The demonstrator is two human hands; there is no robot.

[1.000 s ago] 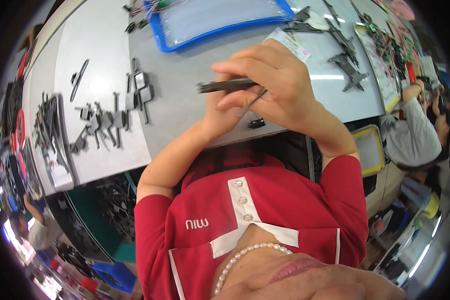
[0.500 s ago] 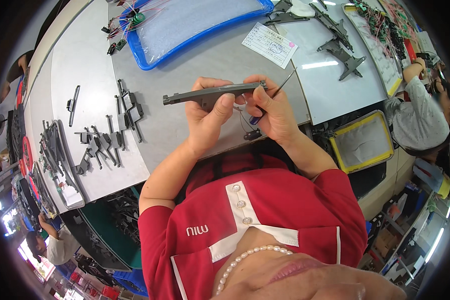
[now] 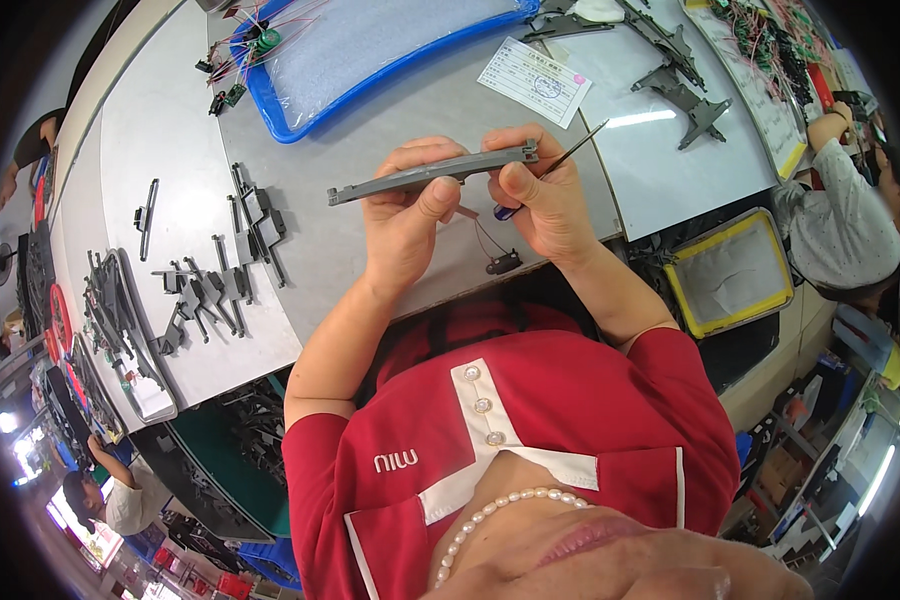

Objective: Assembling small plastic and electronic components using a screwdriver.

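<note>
A long, slightly curved grey plastic strip (image 3: 395, 181) is held level above the table, with small clips at its ends. My left hand (image 3: 402, 225) is closed on its middle, thumb in front and fingers behind. My right hand (image 3: 550, 210) pinches near the strip's right end. That same hand keeps a screwdriver (image 3: 577, 146) between its fingers; its thin metal shaft points up and right, and part of the dark blue handle shows below. Beneath the hands, a small black component (image 3: 504, 263) hangs on thin wires; their upper ends are hidden by the hands.
A blue-rimmed tray (image 3: 286, 131) lined with clear plastic lies beyond the hands, beside a printed paper slip (image 3: 536, 82). Several grey plastic parts (image 3: 210, 288) are spread at the left, others (image 3: 685, 110) at the far right. A yellow-edged tray (image 3: 730, 270) and a co-worker's sleeve (image 3: 838, 215) are at right.
The strip has turned slightly in my hands, its right end a little higher. The screwdriver's tip has shifted up and right. The hanging black component has moved slightly up.
</note>
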